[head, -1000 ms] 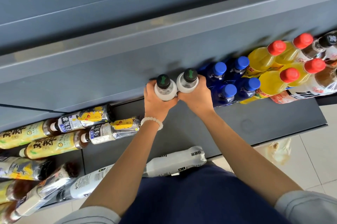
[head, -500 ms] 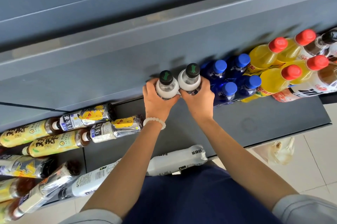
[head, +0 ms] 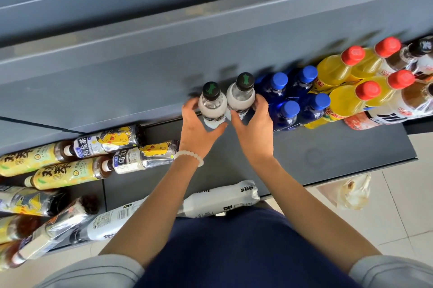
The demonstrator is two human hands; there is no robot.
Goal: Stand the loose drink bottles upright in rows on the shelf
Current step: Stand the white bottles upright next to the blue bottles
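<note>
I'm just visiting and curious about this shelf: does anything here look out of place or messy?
Yes. On the left, tea bottles lie on their sides in a jumble, and a white bottle lies flat at the shelf's front edge. To the right, the blue-capped bottles and yellow bottles stand upright in rows. No spills or damage show.

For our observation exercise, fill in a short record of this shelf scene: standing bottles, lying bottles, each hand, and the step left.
standing: two white black-capped plastic bottles, blue-capped blue bottles, red-capped yellow bottles
lying: yellow-labelled tea bottles, white-sleeved bottle at the grey metal shelf front
left hand: fingers spread, open around one white bottle
right hand: open beside the other
step left: stand the lying bottles
</note>
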